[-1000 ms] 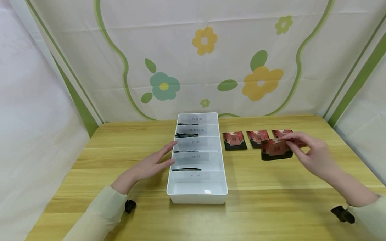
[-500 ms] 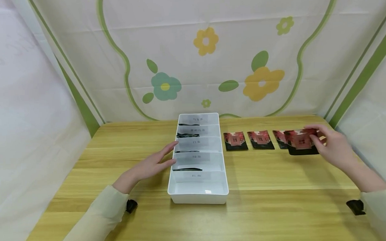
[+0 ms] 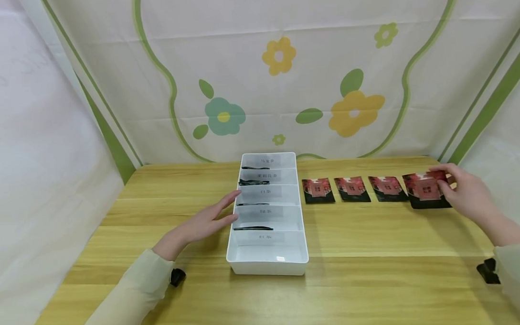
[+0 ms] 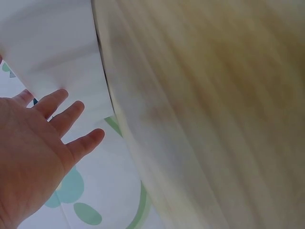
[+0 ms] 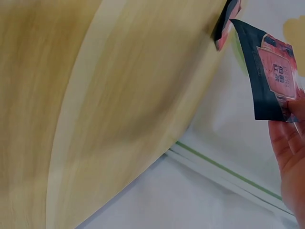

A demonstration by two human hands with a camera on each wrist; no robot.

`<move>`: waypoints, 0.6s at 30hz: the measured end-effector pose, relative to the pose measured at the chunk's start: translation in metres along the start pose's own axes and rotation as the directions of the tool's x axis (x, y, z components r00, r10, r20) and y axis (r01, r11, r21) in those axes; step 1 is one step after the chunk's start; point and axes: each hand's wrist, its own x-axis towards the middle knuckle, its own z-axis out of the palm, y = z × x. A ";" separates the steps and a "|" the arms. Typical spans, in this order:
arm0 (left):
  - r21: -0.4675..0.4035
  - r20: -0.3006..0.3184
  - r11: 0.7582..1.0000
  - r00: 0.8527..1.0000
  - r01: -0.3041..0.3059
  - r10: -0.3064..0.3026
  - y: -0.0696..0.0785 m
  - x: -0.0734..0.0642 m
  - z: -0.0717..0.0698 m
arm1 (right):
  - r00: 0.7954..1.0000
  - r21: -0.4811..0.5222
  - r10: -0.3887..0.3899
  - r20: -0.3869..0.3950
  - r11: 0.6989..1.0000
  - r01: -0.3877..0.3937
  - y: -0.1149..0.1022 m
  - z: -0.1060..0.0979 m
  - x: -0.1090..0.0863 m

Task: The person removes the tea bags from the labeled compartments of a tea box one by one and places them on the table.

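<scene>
At the right end of a row of red-and-black tea sachets, my right hand [image 3: 469, 191] pinches one tea sachet [image 3: 426, 190] by its right edge. In the right wrist view this sachet [image 5: 274, 76] is held between thumb and fingers, slightly raised from the table. Three more sachets lie flat to its left: one beside the box [image 3: 318, 190], a middle one [image 3: 352, 189] and one next to the held one [image 3: 388, 188]. My left hand [image 3: 202, 224], fingers extended, touches the left side of a white divided box [image 3: 268, 269]; its palm shows in the left wrist view [image 4: 33, 152].
The box has labelled compartments in a line. Dark sachets [image 3: 253, 228] stand in the farther ones; the nearest shows only its white floor. A wooden table [image 3: 359, 283] carries everything, and a flower-printed cloth [image 3: 257, 86] hangs behind it.
My right hand has carried its sachet rightward, past the third one, and lowered it at the row's right end. The left hand keeps its place at the box.
</scene>
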 end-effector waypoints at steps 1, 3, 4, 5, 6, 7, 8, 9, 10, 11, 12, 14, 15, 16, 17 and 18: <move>-0.002 0.001 1.000 1.000 -0.002 0.002 0.000 0.000 0.000 | 1.000 -0.007 0.012 0.015 1.000 -0.012 0.002 0.000 0.001; -0.005 0.001 1.000 1.000 -0.001 0.001 0.001 0.000 0.000 | 0.999 -0.028 0.019 0.038 0.999 -0.018 0.007 0.000 0.004; -0.005 0.000 1.000 1.000 0.000 0.000 0.001 0.000 0.000 | 0.998 -0.034 0.030 0.051 0.999 -0.028 0.009 0.000 0.005; -0.004 -0.001 1.000 1.000 0.003 -0.003 0.002 0.000 0.000 | 0.997 -0.038 0.039 0.065 0.999 -0.037 0.012 0.000 0.007; -0.002 -0.004 1.000 1.000 0.004 -0.004 0.002 0.000 0.000 | 0.996 -0.043 0.052 0.078 0.998 -0.049 0.015 0.000 0.009; 0.002 -0.006 1.000 1.000 0.006 -0.006 0.002 0.000 0.000 | 0.994 -0.047 0.065 0.092 0.997 -0.061 0.018 0.001 0.011; 0.007 -0.008 1.000 1.000 0.008 -0.008 0.002 0.000 -0.001 | 0.990 -0.049 0.080 0.113 0.996 -0.075 0.021 0.001 0.013; 0.012 -0.010 1.000 1.000 0.010 -0.010 0.002 0.000 -0.001 | 0.987 -0.048 0.093 0.135 0.995 -0.087 0.025 0.002 0.015; 0.018 -0.013 1.000 1.000 0.013 -0.013 0.002 0.000 -0.001 | 0.981 -0.045 0.107 0.161 0.994 -0.101 0.028 0.003 0.017; 0.022 -0.015 1.000 1.000 0.015 -0.014 0.002 0.000 0.000 | 0.976 -0.048 0.117 0.184 0.993 -0.109 0.031 0.005 0.019; 0.026 -0.017 1.000 1.000 0.017 -0.016 0.002 0.000 0.000 | 0.971 -0.053 0.126 0.205 0.992 -0.118 0.034 0.007 0.020; 0.027 -0.018 0.999 1.000 0.019 -0.019 0.002 0.000 0.000 | 0.959 -0.059 0.137 0.250 0.990 -0.126 0.041 0.011 0.023; 0.026 -0.019 0.999 1.000 0.020 -0.019 0.002 0.000 0.000 | 0.954 -0.064 0.136 0.266 0.990 -0.124 0.044 0.013 0.023; 0.024 -0.018 1.000 1.000 0.020 -0.020 0.002 0.000 0.000 | 0.950 -0.069 0.137 0.281 0.990 -0.122 0.047 0.015 0.024; 0.019 -0.015 1.000 1.000 0.019 -0.019 0.002 0.000 0.000 | 0.947 -0.074 0.133 0.292 0.990 -0.117 0.050 0.016 0.023; 0.017 -0.013 1.000 1.000 0.018 -0.018 0.003 0.000 0.000 | 0.944 -0.075 0.131 0.301 0.991 -0.114 0.053 0.018 0.023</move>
